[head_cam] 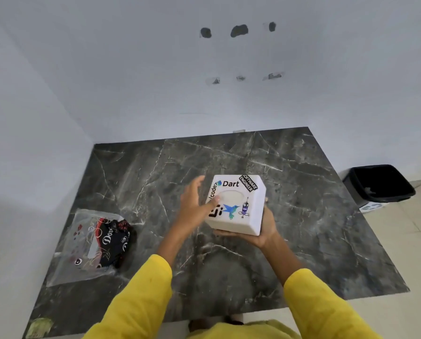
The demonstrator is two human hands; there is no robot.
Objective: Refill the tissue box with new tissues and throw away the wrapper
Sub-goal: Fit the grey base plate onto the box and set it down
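R hand [261, 228] cups white tissue box [238, 204] from below, gripping it above table [290, 192]; L hand [194, 204] fingers spread, thumb at box's opening; wrapper [94, 243] lies left.

A dark marble table [290, 192] stands against pitted white walls [131, 81] on a pale tiled floor [400, 236].

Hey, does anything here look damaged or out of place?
Yes. The wall behind the table has dark holes and chipped patches below them. The empty wrapper lies crumpled at the table's left, not yet in the bin.
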